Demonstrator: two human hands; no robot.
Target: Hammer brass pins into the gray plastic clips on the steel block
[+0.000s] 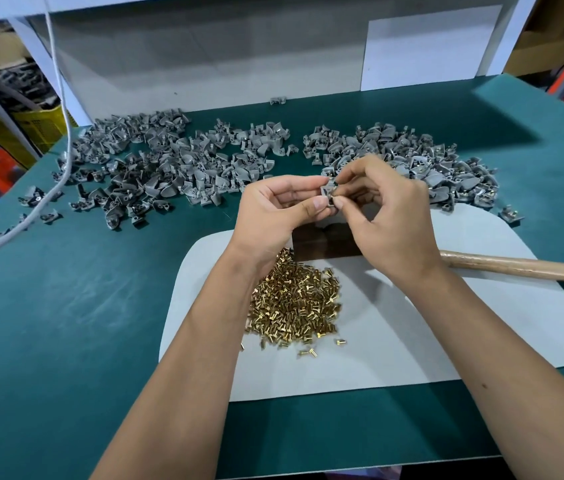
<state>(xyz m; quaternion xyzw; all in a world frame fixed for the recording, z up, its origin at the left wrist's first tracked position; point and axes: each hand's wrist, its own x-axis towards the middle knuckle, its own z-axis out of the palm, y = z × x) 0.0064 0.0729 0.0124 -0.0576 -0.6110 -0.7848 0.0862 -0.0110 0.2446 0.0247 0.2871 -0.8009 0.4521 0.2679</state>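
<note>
Table (66,306) survey: clip assembly held above the steel block.

I note gray clip heaps (156,168) far left and right, brass pins (294,303) piled near on the white mat (412,341), steel block (322,242) directly beneath both hands. Hammer handle (523,268) lies crosswise, nearer the right hand (388,216). Left hand (273,209) pinches one clip (326,192); right fingertips pinch a pin at it. Nothing obstructs the descent.

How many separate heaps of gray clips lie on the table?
2: a wide left heap and a right heap behind the hands; strays lie around, and the hands may hide some.
</note>
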